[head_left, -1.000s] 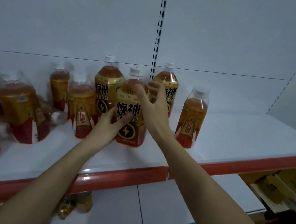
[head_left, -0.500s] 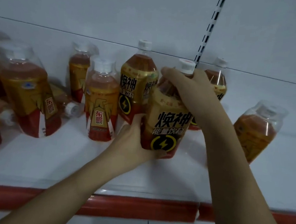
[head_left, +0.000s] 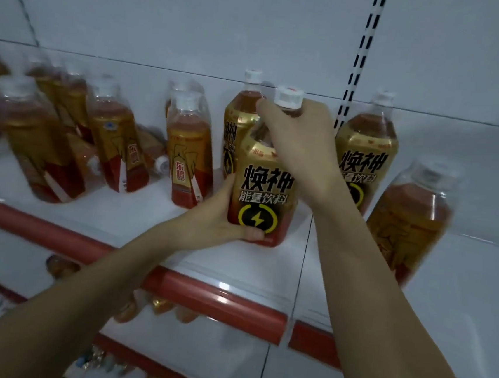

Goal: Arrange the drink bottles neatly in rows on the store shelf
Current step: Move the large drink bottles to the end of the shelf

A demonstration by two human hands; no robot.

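The left hand [head_left: 209, 215] had its fingers curled under and around the lower left of a gold-labelled bottle [head_left: 265, 184], one fingertip showing beneath the lightning badge on the label. The right hand [head_left: 301, 145] was clamped over the bottle's shoulder, fingers wrapped about the neck just below the white cap [head_left: 289, 97]. Between the two grips the bottle stood about upright, its base at or just above the white shelf [head_left: 234, 266], near the middle and toward the near edge; I could not tell whether it touched. Just behind it to the left stood a second bottle of the same label [head_left: 236, 126], and behind the right wrist a third [head_left: 367, 157]. Farther right a blurred bottle with a clear overcap [head_left: 410, 216] leaned to the left. Left of the hands stood a red-and-gold bottle [head_left: 189, 155], then several more, some tipped over. A red strip [head_left: 216, 301] ran along the shelf's near edge.
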